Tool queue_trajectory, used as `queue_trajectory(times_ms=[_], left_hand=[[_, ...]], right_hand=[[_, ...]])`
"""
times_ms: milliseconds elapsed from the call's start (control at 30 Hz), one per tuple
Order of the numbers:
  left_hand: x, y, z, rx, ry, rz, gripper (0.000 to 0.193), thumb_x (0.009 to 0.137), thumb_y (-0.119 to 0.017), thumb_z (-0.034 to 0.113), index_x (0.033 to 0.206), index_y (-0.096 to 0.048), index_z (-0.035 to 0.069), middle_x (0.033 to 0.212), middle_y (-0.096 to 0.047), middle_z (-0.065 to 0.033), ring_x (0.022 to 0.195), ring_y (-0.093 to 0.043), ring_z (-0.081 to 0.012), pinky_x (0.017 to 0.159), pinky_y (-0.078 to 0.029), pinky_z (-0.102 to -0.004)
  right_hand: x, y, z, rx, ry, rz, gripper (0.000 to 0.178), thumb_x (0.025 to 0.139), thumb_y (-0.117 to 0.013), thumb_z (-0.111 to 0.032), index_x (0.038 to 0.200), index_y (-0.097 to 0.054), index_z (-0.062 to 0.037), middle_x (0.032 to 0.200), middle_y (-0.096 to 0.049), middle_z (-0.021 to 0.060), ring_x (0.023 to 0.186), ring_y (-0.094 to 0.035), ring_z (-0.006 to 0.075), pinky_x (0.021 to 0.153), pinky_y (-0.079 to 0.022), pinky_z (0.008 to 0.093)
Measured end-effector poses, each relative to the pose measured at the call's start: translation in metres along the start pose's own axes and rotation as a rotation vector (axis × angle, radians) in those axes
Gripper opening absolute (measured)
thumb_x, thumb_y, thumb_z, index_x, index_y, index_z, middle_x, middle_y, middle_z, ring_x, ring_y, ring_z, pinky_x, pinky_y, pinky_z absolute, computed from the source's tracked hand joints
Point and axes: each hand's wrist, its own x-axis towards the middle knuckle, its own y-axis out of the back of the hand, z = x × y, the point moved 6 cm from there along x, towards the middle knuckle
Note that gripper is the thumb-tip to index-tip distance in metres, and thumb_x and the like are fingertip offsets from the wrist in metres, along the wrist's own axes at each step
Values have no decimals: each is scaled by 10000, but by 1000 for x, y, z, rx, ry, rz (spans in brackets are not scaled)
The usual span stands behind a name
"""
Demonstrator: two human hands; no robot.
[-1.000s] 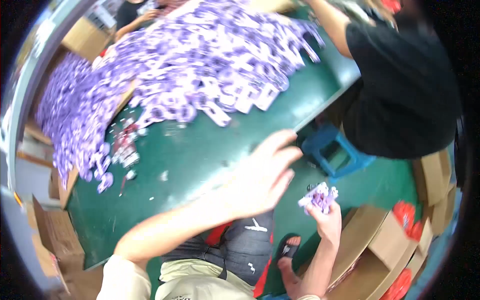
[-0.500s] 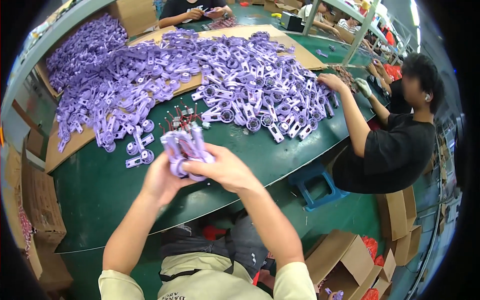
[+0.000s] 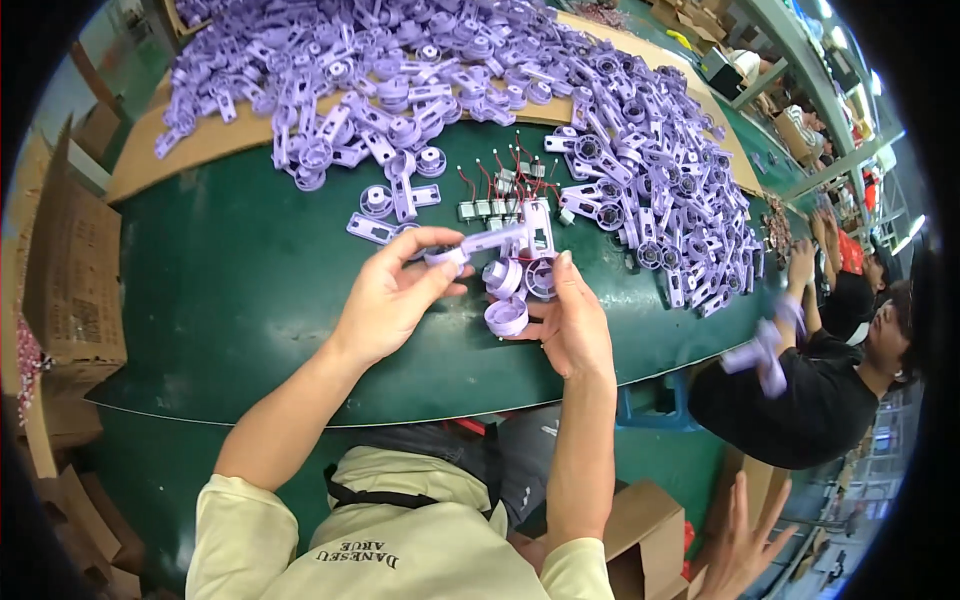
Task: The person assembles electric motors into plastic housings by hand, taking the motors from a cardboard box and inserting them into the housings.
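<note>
My left hand (image 3: 392,292) pinches one purple plastic housing (image 3: 492,239), a round cup with a slotted arm, its arm pointing right. Close beside it, my right hand (image 3: 578,322) holds several more purple housings (image 3: 506,316), round ends toward me; fingers behind them are partly hidden. Just beyond my hands, a cluster of small metal motors (image 3: 487,208) with thin red wires stands on the green table (image 3: 250,330). A few loose purple housings (image 3: 372,228) lie left of the motors.
A large heap of purple housings (image 3: 400,60) covers cardboard at the far side; another pile (image 3: 660,190) lies to the right. A co-worker in black (image 3: 800,400) sits at right, blurred purple parts (image 3: 765,350) before them. Another person's hand (image 3: 745,545) reaches in at lower right.
My hands have moved apart: the bunch of housings is now in my right hand, with one in my left. The view has shifted. Blurred purple parts and a stranger's open hand have appeared at right.
</note>
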Motion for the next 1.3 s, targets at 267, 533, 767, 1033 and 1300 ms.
queue_trajectory(times_ms=[267,533,767,1033,1300], left_hand=[[-4,8,29,910,-718,248,323,806,-651,-15,1119,-582,26,1205,-532,-167,1008,-611,-334,798,-528,-377],[7,22,15,1022,-605,269,348,800,-658,18,1138,-573,36,1212,-510,-173,1066,-576,-356,868,-494,-410],[14,12,5,1248,-469,300,458,775,-680,35,1217,-563,53,1316,-488,-189,1200,-510,-363,990,-440,-405],[-6,38,8,1125,-398,440,558,734,-667,54,1260,-488,0,1339,-430,-275,1250,-449,-387,1063,-353,-463],[0,27,15,1311,-487,504,411,731,-676,77,1127,-606,-8,1319,-460,-268,1210,-481,-409,1014,-402,-480]], right_hand=[[-14,2,-7,-230,151,170,585,1039,-360,-459,1420,-384,-15,1170,-620,173,1025,-662,290,740,-606,394],[-159,92,-19,-543,435,617,403,1060,-379,-299,1263,-524,17,1266,-555,135,1032,-625,222,852,-521,330],[-301,338,357,-561,-940,891,542,971,-455,-548,691,-584,-103,524,-440,28,463,-435,149,405,-321,330],[-105,248,292,-817,-908,596,450,954,-509,-490,815,-614,-76,696,-518,82,628,-501,218,541,-380,366],[-96,293,180,-1156,-551,323,392,937,-563,-433,939,-644,-49,868,-596,135,794,-566,287,677,-440,402]])
